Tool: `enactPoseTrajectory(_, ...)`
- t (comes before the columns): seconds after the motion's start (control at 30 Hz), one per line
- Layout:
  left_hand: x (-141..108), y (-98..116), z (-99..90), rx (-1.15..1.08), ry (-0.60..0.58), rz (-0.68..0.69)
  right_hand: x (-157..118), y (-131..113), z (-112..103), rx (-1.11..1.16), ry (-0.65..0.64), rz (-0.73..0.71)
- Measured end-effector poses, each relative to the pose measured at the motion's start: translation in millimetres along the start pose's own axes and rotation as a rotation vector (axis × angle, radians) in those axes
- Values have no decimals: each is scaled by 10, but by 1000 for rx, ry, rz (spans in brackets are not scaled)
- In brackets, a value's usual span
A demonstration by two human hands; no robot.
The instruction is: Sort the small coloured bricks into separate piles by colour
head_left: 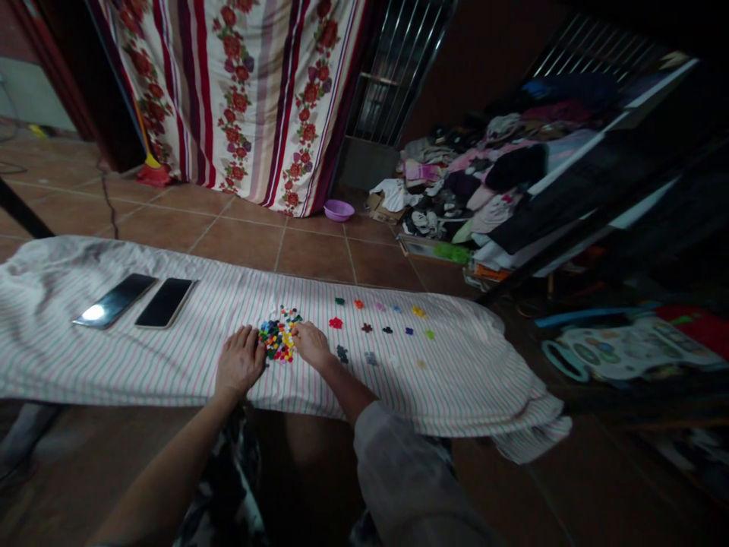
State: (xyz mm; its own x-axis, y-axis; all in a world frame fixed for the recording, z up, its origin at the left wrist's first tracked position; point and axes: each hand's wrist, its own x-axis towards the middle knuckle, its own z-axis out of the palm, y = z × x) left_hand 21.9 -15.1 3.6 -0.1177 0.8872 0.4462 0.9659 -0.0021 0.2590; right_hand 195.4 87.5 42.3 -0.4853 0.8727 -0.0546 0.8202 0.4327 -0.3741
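A mixed pile of small coloured pieces (278, 339) lies on a striped cloth (228, 380); the pieces are too small to name. At the pile's left edge my left hand (241, 361) rests palm down, its fingers stretched out against the pieces. My right hand (310, 343) is at the pile's right side with fingers bent together; whatever is between the fingertips is hidden. Further right, little single-colour groups sit in rows, among them a red group (336, 323), a yellow group (419, 311), a dark grey group (342, 353) and a lime green group (429, 334).
Two phones (165, 303) lie on the cloth at the left. Beyond it are a tiled floor, a purple basin (339, 210), a flowered curtain (262, 99) and a broom (153, 171). Heaped clothes (484, 167) fill the back right, with a toy panel (626, 346) at the right.
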Motion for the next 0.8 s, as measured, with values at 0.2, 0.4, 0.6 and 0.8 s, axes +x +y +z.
enactPoseTrajectory(0.2, -2, -2, -6, 12, 19, 27, -28, 43, -18, 98, 56, -13)
enactPoseTrajectory(0.4, -1, 3, -46, -27, 16, 41, -10, 145, 18, 307, 137, -57)
enactPoseTrajectory(0.6, 5, 14, -67, -37, 21, 51, 9, 308, 54, 430, 222, 26)
enactPoseTrajectory(0.8, 2, -9, -12, 18, 32, 54, 4, 639, -139, 348, 354, 115)
